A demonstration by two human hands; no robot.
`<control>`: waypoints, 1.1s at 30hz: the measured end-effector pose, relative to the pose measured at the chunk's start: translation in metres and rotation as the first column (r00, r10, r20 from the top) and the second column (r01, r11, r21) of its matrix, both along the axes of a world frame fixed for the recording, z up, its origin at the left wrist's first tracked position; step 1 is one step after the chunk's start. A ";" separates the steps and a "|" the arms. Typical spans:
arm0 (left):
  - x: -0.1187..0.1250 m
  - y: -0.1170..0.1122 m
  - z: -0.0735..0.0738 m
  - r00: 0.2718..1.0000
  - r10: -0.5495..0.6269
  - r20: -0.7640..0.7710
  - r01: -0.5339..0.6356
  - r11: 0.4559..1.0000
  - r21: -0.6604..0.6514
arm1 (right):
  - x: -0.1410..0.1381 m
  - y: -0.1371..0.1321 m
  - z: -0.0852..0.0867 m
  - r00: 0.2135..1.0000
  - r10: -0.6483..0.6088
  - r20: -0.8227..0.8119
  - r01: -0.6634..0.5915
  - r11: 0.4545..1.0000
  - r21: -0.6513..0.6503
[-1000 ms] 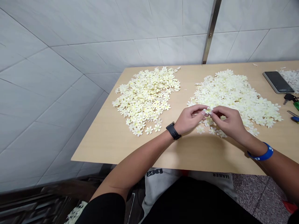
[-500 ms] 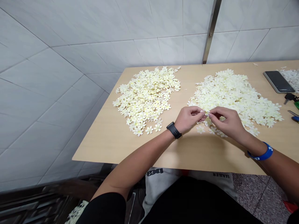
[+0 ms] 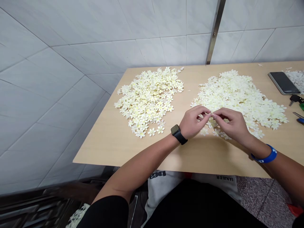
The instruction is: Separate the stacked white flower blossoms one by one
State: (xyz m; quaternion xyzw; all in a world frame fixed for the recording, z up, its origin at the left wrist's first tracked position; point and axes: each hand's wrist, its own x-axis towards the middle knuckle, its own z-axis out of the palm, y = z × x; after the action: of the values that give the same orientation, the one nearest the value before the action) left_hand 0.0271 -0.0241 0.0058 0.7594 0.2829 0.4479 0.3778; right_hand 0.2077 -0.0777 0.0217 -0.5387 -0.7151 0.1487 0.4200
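My left hand point(image 3: 193, 122) and my right hand point(image 3: 232, 124) meet fingertip to fingertip at the near edge of the right-hand heap of pale artificial flowers point(image 3: 234, 93). Both are closed in a pinch on one small artificial flower, now almost wholly covered by the fingers. A few loose flowers point(image 3: 204, 131) lie on the table just under the hands. To the left spreads a second heap of flowers point(image 3: 149, 98) with yellow centres.
The wooden table point(image 3: 114, 147) backs onto a tiled wall. At the right lie a phone point(image 3: 283, 83), a key point(image 3: 294, 99), a blue-handled tool point(image 3: 300, 120) partly out of frame, and a heap of small white pieces point(image 3: 296, 79). More flowers point(image 3: 78, 216) show below the table at lower left.
My left hand has rolled over and shifted slightly right, turning the watch face up. The flower between the fingertips, visible before, is now mostly hidden. My right hand has barely moved.
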 end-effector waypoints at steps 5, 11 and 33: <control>-0.003 0.008 -0.001 0.997 0.075 0.035 -0.069 0.984 -0.166 | 0.003 0.001 0.001 0.996 -0.057 -0.068 0.054 0.997 -0.048; -0.006 0.018 -0.008 0.980 0.171 -0.096 -0.182 0.977 -0.109 | 0.006 0.004 0.003 0.980 -0.132 -0.152 0.104 0.978 -0.179; -0.004 0.009 -0.005 0.999 -0.006 -0.048 0.016 0.978 0.209 | 0.003 0.002 0.000 0.994 0.058 -0.089 -0.064 0.996 -0.065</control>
State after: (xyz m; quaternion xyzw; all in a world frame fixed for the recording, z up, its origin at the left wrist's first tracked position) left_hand 0.0236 -0.0148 0.0003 0.8068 0.2388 0.4550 0.2915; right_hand 0.2111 -0.0752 0.0217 -0.5237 -0.7067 0.2088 0.4274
